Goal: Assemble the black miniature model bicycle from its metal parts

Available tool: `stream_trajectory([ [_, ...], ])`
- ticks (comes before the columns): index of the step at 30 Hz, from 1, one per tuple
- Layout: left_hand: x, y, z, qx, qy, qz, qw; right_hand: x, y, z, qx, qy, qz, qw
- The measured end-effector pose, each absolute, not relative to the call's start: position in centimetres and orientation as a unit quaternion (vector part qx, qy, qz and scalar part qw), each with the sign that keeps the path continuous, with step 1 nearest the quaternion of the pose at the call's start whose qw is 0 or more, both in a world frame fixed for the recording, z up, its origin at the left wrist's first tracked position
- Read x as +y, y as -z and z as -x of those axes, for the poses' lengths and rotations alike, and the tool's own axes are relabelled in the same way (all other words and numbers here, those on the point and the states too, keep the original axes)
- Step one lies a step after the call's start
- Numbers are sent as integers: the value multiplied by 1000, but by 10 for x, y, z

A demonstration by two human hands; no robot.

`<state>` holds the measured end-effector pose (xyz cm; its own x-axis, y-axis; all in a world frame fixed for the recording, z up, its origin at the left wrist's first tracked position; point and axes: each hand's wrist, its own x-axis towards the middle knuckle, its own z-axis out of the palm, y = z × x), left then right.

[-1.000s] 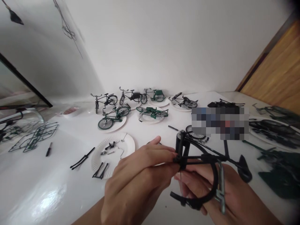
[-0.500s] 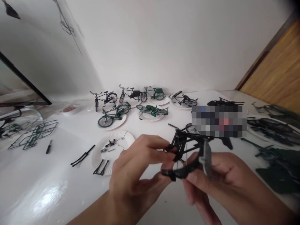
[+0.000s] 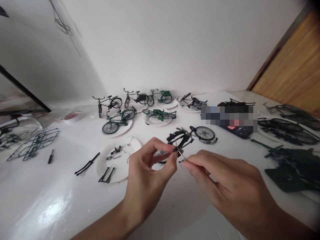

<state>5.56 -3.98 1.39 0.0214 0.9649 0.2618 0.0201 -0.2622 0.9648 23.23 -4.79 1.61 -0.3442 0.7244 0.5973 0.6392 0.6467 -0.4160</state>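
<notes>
My left hand (image 3: 147, 173) pinches thumb and forefinger on the lower edge of a small black model bicycle frame with a curved mudguard (image 3: 180, 137), held just above the white table. My right hand (image 3: 225, 186) is closed in a pinch on a thin metal rod (image 3: 180, 150) that slants up into the frame. A loose spoked wheel (image 3: 205, 132) lies right behind the frame. A paper plate with small black and metal parts (image 3: 116, 159) sits to the left of my left hand.
Several finished green and black model bicycles (image 3: 117, 121) stand on paper plates at the back. A black fork (image 3: 87, 163), a small screwdriver (image 3: 50, 156) and green part sprues (image 3: 32, 145) lie at left. Dark green and black parts (image 3: 292, 163) crowd the right. A wooden panel (image 3: 292, 70) rises at far right.
Both hands moved away from me and lower, carrying the black frame toward the table. The frame turned, and my right hand shifted from cradling it to pinching the thin rod.
</notes>
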Motion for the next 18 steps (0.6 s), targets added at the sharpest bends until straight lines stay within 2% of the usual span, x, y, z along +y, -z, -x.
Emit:
stream_trajectory([
  [3, -40, -13, -58, 437, -556, -577, 407, -49, -13, -234, -827, 6, 407, 388],
  [5, -40, -13, -59, 427, -568, -590, 384, -49, -16, -234, -828, -1, 413, 379],
  [12, -38, -9, -59, 391, -586, -628, 330, -51, -29, -225, -762, -262, 490, 334],
  [14, -39, -9, -59, 386, -590, -635, 315, -51, -28, -226, -773, -223, 483, 344],
  [18, -40, -9, -59, 375, -591, -661, 272, -51, -23, -234, -830, -22, 441, 341],
])
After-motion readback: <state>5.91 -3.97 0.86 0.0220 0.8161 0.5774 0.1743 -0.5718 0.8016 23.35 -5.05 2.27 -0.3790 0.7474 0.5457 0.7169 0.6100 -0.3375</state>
